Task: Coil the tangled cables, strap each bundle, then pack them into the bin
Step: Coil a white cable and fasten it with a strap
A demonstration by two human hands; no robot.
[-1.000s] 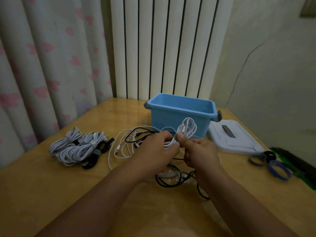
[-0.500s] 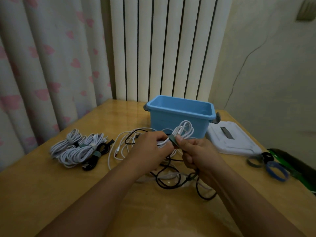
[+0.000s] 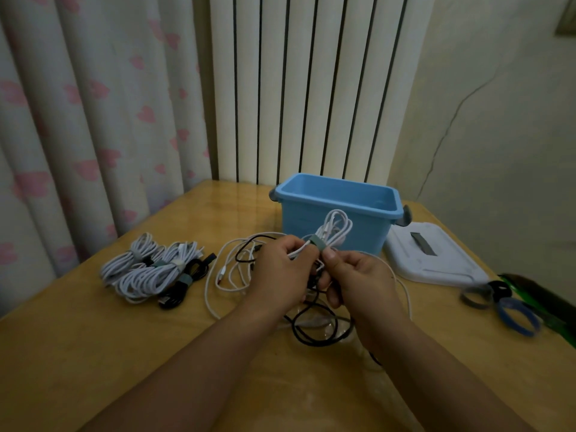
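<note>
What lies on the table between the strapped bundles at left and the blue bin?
In the head view, loose white and black cables sprawl between the strapped bundles and the blue bin.

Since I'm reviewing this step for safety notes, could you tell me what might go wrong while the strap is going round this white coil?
1. The left hand and right hand hold the white coil directly above loose black and white cables; a strand could get caught in the grey strap.
2. The coil's loops fan out beyond the strap, so they may slip free if it closes loosely.
</note>
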